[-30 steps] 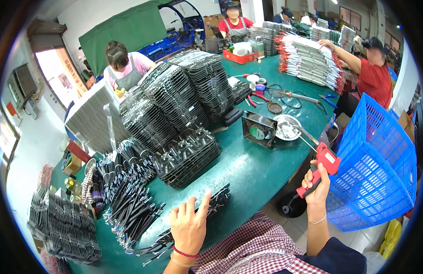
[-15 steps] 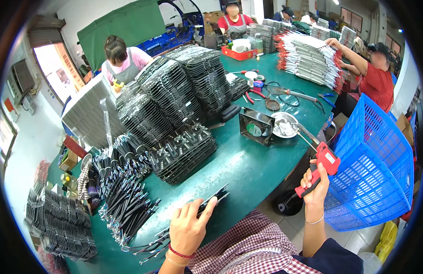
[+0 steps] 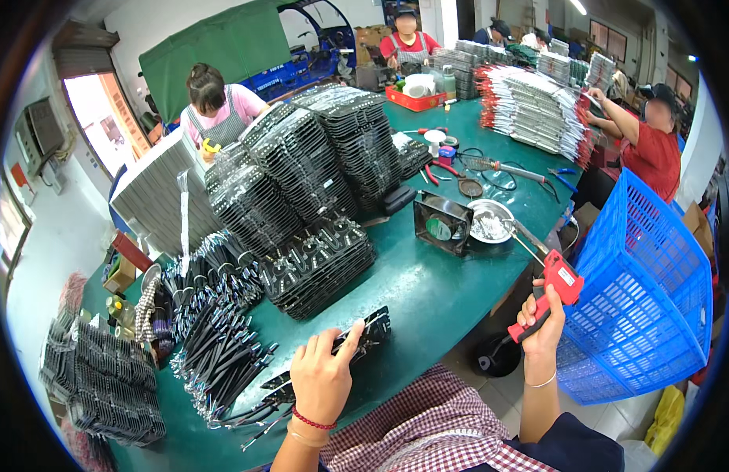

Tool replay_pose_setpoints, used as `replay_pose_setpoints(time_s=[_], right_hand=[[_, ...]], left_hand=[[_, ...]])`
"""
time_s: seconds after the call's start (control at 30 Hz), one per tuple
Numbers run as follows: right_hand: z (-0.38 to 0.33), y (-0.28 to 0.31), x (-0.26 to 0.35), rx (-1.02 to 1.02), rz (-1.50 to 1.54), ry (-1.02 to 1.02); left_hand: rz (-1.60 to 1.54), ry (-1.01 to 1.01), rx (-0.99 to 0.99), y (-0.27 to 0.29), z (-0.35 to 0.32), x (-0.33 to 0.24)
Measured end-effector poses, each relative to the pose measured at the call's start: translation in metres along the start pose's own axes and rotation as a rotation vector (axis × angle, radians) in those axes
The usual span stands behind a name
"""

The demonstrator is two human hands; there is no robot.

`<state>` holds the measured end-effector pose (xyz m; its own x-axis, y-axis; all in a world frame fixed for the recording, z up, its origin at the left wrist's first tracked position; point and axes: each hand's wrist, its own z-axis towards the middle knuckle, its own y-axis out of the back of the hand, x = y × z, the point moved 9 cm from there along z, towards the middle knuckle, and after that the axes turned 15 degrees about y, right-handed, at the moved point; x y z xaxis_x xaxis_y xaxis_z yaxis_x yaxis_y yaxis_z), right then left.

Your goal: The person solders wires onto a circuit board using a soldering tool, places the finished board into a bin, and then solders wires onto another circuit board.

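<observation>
The left hand [image 3: 321,381] extends palm down over a black panel [image 3: 377,326], forefinger stretched out; whether it pinches the panel cannot be told. The panel is by the near edge of the green table [image 3: 427,291]. The right hand [image 3: 544,322], raised beside the table, is wrapped around a red soldering gun [image 3: 563,277]. A blue basket [image 3: 640,295] stands at right.

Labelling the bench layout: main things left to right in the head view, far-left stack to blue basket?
Stack of black parts → loose black cables → left hand → black fan → metal dish → right hand holding red soldering tool → blue basket.
</observation>
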<state>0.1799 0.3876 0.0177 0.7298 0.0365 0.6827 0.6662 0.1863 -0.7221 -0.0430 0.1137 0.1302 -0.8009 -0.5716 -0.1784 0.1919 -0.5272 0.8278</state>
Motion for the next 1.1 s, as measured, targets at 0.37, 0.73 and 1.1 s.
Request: replay_pose_setpoints(time_s=[0.37, 0.73, 1.1], right_hand=[[0.003, 0.006, 0.001, 0.004, 0.01, 0.011], [-0.002, -0.006, -0.005, 0.033, 0.021, -0.031], [-0.007, -0.009, 0.001, 0.03, 0.002, -0.056]], left_hand=[[0.18, 0.238, 0.19, 0.008, -0.008, 0.047], [0.057, 0.309, 0.442, -0.01, -0.014, 0.057], [0.237, 0.328, 0.438, -0.008, -0.002, 0.058]])
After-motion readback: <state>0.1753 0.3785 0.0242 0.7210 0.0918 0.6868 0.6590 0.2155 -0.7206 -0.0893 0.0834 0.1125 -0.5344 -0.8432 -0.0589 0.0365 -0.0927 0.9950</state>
